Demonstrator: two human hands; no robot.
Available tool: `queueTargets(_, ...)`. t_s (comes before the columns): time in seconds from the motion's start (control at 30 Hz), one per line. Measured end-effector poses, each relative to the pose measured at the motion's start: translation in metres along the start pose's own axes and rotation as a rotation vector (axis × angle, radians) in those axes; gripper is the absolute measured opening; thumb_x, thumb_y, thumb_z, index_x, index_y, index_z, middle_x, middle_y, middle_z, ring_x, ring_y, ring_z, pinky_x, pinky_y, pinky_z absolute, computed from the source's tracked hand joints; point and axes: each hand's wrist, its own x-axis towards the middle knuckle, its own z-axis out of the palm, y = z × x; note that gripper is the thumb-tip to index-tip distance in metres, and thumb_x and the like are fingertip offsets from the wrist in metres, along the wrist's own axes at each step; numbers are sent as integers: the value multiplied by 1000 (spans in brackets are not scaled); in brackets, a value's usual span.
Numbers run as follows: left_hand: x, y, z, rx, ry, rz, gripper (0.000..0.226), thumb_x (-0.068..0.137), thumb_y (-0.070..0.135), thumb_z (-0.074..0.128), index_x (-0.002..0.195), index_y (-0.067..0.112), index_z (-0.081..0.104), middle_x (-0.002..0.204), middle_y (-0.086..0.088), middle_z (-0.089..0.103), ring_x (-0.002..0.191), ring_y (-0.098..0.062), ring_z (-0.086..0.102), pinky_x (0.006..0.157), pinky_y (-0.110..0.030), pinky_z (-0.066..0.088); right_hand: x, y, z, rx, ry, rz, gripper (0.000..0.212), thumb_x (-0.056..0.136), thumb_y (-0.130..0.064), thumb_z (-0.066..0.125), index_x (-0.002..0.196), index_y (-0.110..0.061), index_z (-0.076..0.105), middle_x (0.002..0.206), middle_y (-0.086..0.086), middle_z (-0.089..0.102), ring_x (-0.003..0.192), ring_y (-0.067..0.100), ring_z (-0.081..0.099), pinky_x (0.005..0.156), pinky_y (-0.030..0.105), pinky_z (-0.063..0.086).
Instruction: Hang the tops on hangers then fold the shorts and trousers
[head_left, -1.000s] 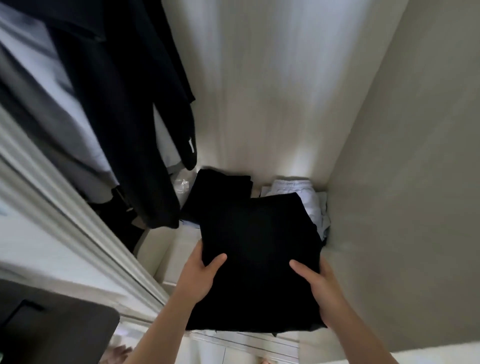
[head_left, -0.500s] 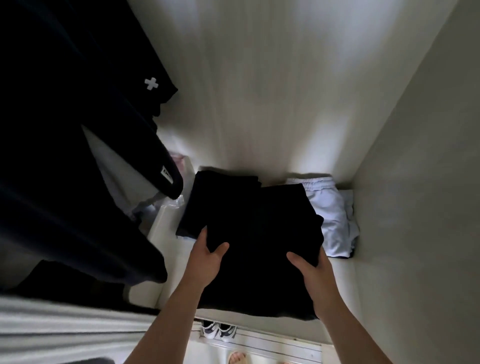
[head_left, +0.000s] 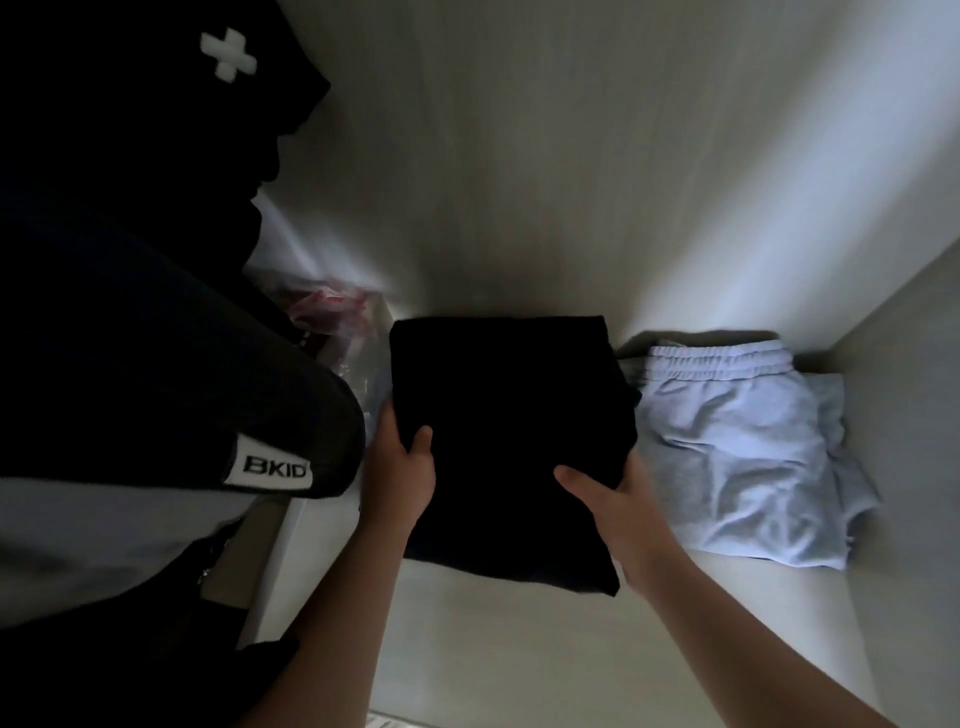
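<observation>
Black folded garment (head_left: 509, 431) sits at the back of the wardrobe shelf (head_left: 519, 649), its far edge close to the rear wall; whether it rests fully down I cannot tell. The left hand (head_left: 400, 473) grips its left edge and the right hand (head_left: 613, 499) its right edge, thumbs on top. Just beside it on the right lie pale folded shorts (head_left: 737, 447). Dark hanging tops (head_left: 156, 338) fill the left side; one carries a white cross (head_left: 228, 56), another a BKID label (head_left: 272, 465).

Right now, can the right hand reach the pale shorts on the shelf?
Probably yes: the shorts lie right beside the right hand, nothing between them, though that hand is gripping the folded black garment.
</observation>
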Motion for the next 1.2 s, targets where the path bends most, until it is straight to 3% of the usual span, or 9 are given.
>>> queueTargets(0.1,27,-8,6,-25,51,44,56,100,13,53,151,30,37,145,0,53,131,-21,50,95,-28,38,30,7,22,6,-10,-20,58,84,-14,78,128,-44,54,116,-20,68,108,0,65,89,23,53)
queueTargets(0.17,41,-14,13,2,89,44,57,99,10,54,151,28,37,142,-5,55,129,-26,52,97,-32,42,51,12,33,4,-11,-33,60,86,-11,76,131,-42,51,115,-23,67,107,-3,63,86,17,53)
queueTargets(0.33,63,-41,31,208,172,21,64,99,15,52,155,34,26,143,-11,55,119,-39,59,90,-42,46,90,33,46,-156,-70,-22,68,88,-21,74,145,-31,38,130,-13,58,121,8,56,99,29,46)
queueTargets(0.47,70,-50,41,374,163,24,68,102,23,48,159,29,12,144,-16,52,118,-42,57,83,-46,46,108,37,47,-305,-74,36,82,85,-29,78,151,-21,29,135,-8,50,131,18,49,100,27,37)
queueTargets(0.6,46,-47,44,591,150,148,76,100,29,48,161,26,2,165,-12,18,141,-39,36,103,-57,41,80,32,45,-538,178,-207,110,77,-30,84,159,-12,13,158,12,26,147,28,24,119,34,21)
queueTargets(0.73,1,-62,59,739,31,386,64,100,46,34,160,30,18,167,-10,13,153,-34,15,120,-55,17,39,39,45,-991,207,-539,79,86,-47,57,157,-27,28,166,13,15,151,36,19,116,50,25)
queueTargets(0.87,-15,-77,74,801,-74,354,62,100,49,22,159,31,20,166,-6,19,153,-29,18,122,-55,17,35,57,60,-1205,-47,-394,67,94,-54,42,157,-40,24,169,2,4,155,35,3,120,55,18)
queueTargets(1.03,0,-82,81,841,-171,268,63,97,57,2,157,41,-10,169,2,-8,155,-19,-10,122,-48,-9,63,68,53,-1219,-174,-240,70,96,-62,35,156,-49,2,167,-7,-14,154,27,-13,123,51,7)
queueTargets(1.2,0,-75,74,815,-283,209,61,102,54,15,156,44,-13,167,6,-17,153,-17,-17,121,-48,-11,60,57,42,-1237,-292,-159,74,94,-66,37,155,-50,-3,165,-12,-20,154,22,-15,123,51,6)
